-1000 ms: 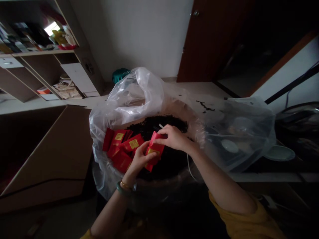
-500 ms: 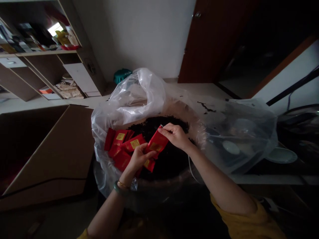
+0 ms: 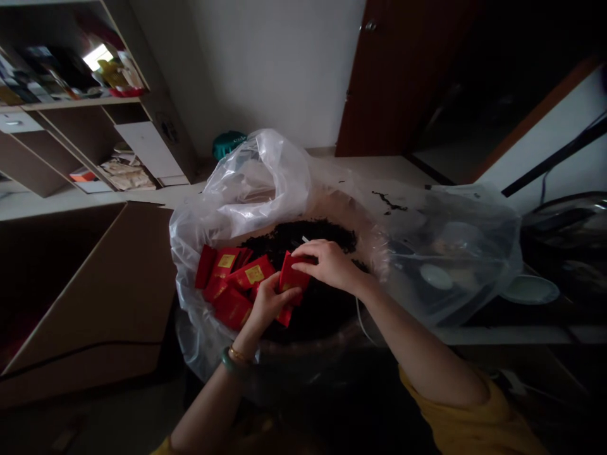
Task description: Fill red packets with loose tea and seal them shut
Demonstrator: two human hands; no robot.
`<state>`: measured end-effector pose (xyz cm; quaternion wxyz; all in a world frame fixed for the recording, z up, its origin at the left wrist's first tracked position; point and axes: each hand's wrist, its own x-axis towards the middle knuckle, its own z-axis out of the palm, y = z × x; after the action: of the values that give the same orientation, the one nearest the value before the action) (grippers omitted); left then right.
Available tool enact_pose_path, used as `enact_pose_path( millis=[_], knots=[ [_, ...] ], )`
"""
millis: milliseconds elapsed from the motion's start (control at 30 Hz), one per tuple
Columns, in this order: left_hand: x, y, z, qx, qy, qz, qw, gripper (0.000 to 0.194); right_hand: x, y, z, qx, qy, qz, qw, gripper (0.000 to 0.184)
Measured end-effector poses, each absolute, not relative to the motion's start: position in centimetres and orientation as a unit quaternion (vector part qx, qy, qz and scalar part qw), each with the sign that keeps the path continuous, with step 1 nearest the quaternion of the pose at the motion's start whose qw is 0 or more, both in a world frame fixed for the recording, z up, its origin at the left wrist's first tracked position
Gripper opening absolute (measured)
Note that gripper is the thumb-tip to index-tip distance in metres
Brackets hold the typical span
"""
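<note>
Both my hands are on one red packet point(image 3: 290, 275) above a heap of dark loose leaves point(image 3: 313, 232). My left hand point(image 3: 269, 302) grips its lower end between thumb and fingers. At the top edge my right hand point(image 3: 328, 262) pinches it; the fingers cover much of the packet. A small whitish strip point(image 3: 305, 239) shows just above the right fingers. Several more red packets with gold labels point(image 3: 232, 308) lie piled left of my left hand. Leaves and packets rest in a wide round container point(image 3: 332, 201) lined with a clear plastic bag point(image 3: 190, 253).
An open cardboard box point(image 3: 128, 278) stands at the left. Clear plastic spreads right over a table point(image 3: 403, 165), near a pale dish point(image 3: 531, 289). Dark crumbs point(image 3: 389, 201) lie behind. A shelf unit point(image 3: 161, 145), a teal bag point(image 3: 227, 144) and a brown door point(image 3: 374, 95) are farther back.
The held packet has shifted slightly left and stands more upright. My right hand has moved left and down over its top, covering more of it. The view has shifted a little.
</note>
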<state>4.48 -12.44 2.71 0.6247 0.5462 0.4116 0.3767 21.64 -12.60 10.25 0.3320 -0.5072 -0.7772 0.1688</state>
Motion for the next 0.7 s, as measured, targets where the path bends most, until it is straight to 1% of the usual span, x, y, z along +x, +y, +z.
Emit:
enact_pose_path(
  millis=[67,167,267,400,467,533,567,633,667,700],
  knots=[
    [4.4,-12.4,2.7,0.537,0.414,0.379,0.630,0.047,22.0,-12.7,10.6,-0.508,-0.781,0.128,0.341,0.012],
    [4.4,-12.5,2.5,0.542,0.419,0.388,0.617,0.044,22.5,-12.7,10.8,-0.517,-0.804,0.101,0.277,0.013],
    [4.3,-12.6,2.5,0.558,0.421,0.388,0.601,0.040,22.5,-12.5,10.6,-0.509,-0.824,0.125,0.215,0.010],
    [4.2,-12.5,2.9,0.591,0.409,0.370,0.589,0.045,22.0,-12.6,10.4,-0.493,-0.836,0.146,0.191,0.015],
    [4.1,-12.5,3.1,0.595,0.398,0.361,0.598,0.046,21.8,-12.8,10.5,-0.481,-0.838,0.152,0.209,0.010],
    [4.1,-12.5,3.3,0.578,0.388,0.355,0.624,0.045,21.6,-13.0,10.7,-0.477,-0.822,0.157,0.268,0.001],
    [4.1,-12.5,3.3,0.565,0.383,0.353,0.640,0.045,21.6,-13.1,10.8,-0.482,-0.805,0.158,0.307,0.009],
    [4.1,-12.6,3.5,0.537,0.377,0.358,0.664,0.048,21.6,-13.1,10.8,-0.502,-0.762,0.169,0.372,0.032],
    [4.1,-12.7,3.5,0.524,0.376,0.362,0.673,0.050,21.7,-13.0,10.7,-0.511,-0.746,0.179,0.387,0.041],
    [4.1,-12.8,3.7,0.512,0.378,0.365,0.679,0.052,21.7,-12.9,10.6,-0.518,-0.736,0.192,0.392,0.044]
  ],
)
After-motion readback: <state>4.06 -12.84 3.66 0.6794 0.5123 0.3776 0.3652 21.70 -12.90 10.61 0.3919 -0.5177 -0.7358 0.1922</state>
